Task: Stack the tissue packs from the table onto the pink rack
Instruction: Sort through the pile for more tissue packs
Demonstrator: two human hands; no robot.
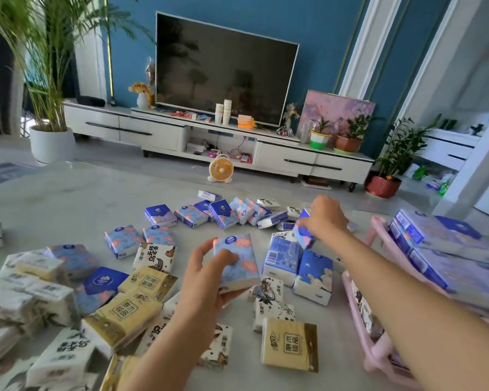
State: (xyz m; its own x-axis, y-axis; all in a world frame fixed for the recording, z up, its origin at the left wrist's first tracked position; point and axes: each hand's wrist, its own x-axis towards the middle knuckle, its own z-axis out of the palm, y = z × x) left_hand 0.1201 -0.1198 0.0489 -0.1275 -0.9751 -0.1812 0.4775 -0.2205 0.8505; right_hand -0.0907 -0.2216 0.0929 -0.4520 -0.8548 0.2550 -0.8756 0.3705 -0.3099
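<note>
The left hand grips a blue pack with pink flowers over the grey table, thumb on its face and fingers curled beneath. The round white logo at the pack's top is too small to read. Farther back, the right hand pinches another blue floral pack. A yellow pack bears framed Chinese characters, seemingly 原木纯品. The pink rack at the right carries stacked blue packs.
</note>
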